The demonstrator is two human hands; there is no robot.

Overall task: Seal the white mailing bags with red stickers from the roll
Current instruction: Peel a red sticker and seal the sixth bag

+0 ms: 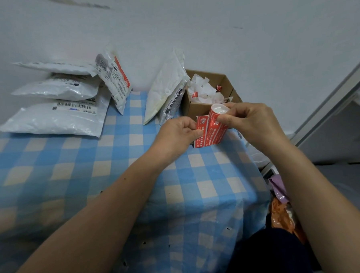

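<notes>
Pinching the roll [215, 128] near its top, the right hand [251, 124] held it upright at 1 o'clock; the left hand [175, 136] pinched a half-peeled sticker [201, 121]. Bags [55, 117] lay at 10 o'clock. Risk: an uneven pull could tear the sticker.

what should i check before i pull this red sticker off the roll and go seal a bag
1. Roll steady: ok, the right hand grips the sticker roll.
2. Sticker end held: ok, the left hand pinches the loose sticker.
3. Sticker free of the roll: not ok, it appears not yet detached.
4. Bag ready in front of the hands: not ok, the nearest white bags lean against the cardboard box.
5. Those bags unsealed: cannot tell.
</notes>
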